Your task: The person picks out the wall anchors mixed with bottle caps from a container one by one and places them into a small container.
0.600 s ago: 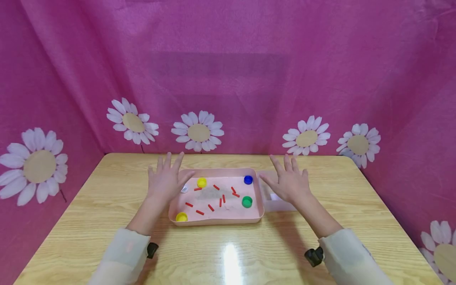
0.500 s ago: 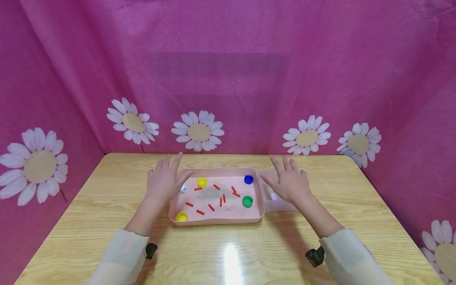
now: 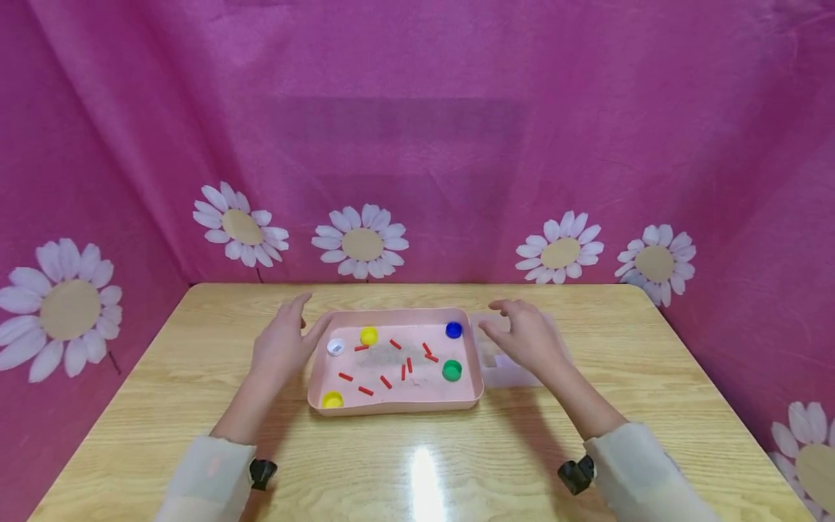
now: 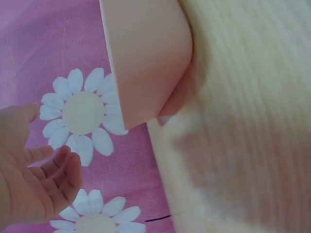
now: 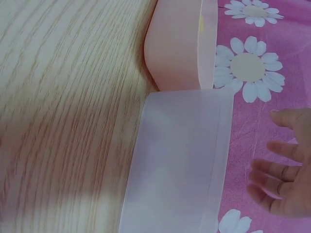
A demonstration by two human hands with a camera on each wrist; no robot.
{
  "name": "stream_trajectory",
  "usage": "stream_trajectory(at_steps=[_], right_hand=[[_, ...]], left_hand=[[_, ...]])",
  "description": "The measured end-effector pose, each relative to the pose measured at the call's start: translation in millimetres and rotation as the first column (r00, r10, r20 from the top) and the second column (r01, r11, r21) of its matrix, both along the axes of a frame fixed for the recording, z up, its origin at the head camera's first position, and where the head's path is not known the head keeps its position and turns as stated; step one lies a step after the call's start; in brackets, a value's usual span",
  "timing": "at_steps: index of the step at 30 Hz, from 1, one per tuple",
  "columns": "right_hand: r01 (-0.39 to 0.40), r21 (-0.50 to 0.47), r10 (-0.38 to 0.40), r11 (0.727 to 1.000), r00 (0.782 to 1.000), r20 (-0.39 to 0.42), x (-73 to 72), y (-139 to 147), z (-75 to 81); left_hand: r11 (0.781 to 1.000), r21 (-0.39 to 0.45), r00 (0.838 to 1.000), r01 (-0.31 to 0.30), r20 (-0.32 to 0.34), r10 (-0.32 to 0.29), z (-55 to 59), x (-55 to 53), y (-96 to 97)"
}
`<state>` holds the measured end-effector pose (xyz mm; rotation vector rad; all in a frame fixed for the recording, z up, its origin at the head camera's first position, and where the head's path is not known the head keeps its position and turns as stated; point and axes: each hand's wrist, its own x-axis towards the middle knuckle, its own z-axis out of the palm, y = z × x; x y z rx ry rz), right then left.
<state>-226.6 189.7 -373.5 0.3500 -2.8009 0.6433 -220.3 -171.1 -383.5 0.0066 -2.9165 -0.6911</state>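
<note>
A shallow pink tray [image 3: 399,408] stands on the table. Inside it lie several short red sticks [image 3: 386,382] and round caps: a white cap [image 3: 335,347], a yellow cap [image 3: 369,336], a second yellow cap [image 3: 333,399], a blue cap [image 3: 454,330] and a green cap [image 3: 452,370]. My left hand [image 3: 282,349] hovers by the tray's left side, fingers loosely bent, holding nothing. Over a translucent box [image 3: 512,377] at the tray's right, my right hand [image 3: 525,339] hangs with relaxed fingers and holds nothing. It partly hides that box.
The wooden table [image 3: 352,464] reaches back to a magenta curtain [image 3: 417,145] printed with white daisies, which also encloses both sides. Beside the tray, the translucent box [image 5: 180,160] stands close against the tray's right end.
The spread fingers of both hands have relaxed and bent. My left hand has drawn a little left and nearer, uncovering the white cap. The tray's contents lie as before.
</note>
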Motion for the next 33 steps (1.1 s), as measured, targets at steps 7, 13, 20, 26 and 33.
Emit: stream_trajectory(at_steps=[7, 13, 20, 26, 33], right_hand=[[-0.062, -0.159, 0.07, 0.985, 0.996, 0.048, -1.2, -9.5, -7.5], [-0.091, -0.193, 0.108, 0.977, 0.991, 0.082, -2.0, -18.4, -13.2], [-0.108, -0.229, 0.135, 0.967, 0.985, 0.104, -1.7, -30.3, -18.3], [-0.12, -0.208, 0.145, 0.971, 0.984, 0.106, -1.6, -39.6, -25.7], [-0.16, -0.209, 0.179, 0.965, 0.981, 0.076, -1.6, -50.7, -27.1]], left_hand=[[0.988, 0.153, 0.997, -0.027, 0.078, 0.015, -14.2, 0.9, -8.8], [0.966, 0.258, 0.995, 0.006, 0.093, -0.031, -26.6, 2.0, -13.6], [0.933, 0.358, 0.984, -0.019, 0.17, -0.046, -39.4, 3.6, -13.3], [0.897, 0.441, 0.979, -0.031, 0.195, -0.062, -47.1, 4.5, -13.3], [0.872, 0.486, 0.97, -0.056, 0.232, -0.067, -49.0, 3.9, -13.1]])
